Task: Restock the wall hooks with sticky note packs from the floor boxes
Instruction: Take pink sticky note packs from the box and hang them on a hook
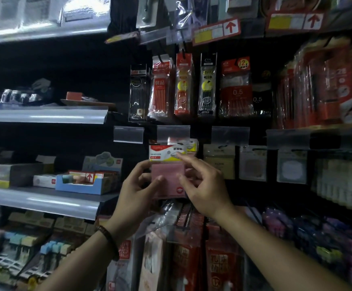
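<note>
A pink sticky note pack (166,175) with a white, red and yellow header card hangs in front of the wall display, just under a clear price-tag holder (173,133). My left hand (137,185) grips its left edge, thumb on the pink front. My right hand (202,183) pinches the right side, its forefinger up at the header card. Behind it more packs with yellow headers (191,144) hang on the same hook. The hook itself is hidden by the tag holder.
Beige and white note packs (252,162) hang to the right. Pen refill packs (183,85) fill the row above. Red packets (219,255) hang below my wrists. Shelves (45,199) with a blue display box (82,183) stand at left.
</note>
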Available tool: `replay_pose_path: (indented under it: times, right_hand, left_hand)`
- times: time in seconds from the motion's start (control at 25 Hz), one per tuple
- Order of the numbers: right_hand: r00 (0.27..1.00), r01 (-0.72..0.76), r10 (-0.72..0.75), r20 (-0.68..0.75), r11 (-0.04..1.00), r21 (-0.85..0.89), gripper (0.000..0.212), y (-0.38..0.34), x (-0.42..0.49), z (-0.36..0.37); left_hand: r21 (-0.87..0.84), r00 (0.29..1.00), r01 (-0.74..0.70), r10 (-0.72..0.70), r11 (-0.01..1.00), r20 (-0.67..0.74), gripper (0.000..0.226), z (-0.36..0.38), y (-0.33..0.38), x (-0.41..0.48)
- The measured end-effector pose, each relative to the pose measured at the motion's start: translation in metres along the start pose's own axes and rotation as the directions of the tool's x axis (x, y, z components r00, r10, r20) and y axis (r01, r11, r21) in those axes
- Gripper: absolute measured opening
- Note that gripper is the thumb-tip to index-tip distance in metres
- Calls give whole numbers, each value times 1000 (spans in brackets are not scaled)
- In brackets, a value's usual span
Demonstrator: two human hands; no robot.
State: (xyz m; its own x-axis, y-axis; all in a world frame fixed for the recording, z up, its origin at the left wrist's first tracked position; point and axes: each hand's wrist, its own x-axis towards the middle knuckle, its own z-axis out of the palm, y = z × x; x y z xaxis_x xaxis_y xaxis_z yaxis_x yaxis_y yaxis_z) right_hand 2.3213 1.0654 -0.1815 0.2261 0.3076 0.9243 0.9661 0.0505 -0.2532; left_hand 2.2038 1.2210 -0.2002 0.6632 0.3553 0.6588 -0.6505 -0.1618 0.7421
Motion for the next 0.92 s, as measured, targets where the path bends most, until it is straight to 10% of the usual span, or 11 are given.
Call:
replay_pose_path:
  times: [0.28,0.92]
  right_hand:
    - [988,46,-50,-149,998,-34,40,2,19,5]
    - [965,-246,260,-16,890,-385,56,7,46,6]
  left_hand:
    - [493,971,-175,232,852,-57,72,5,6,17]
    - [645,979,-182,200,742,46,70,6,1,13]
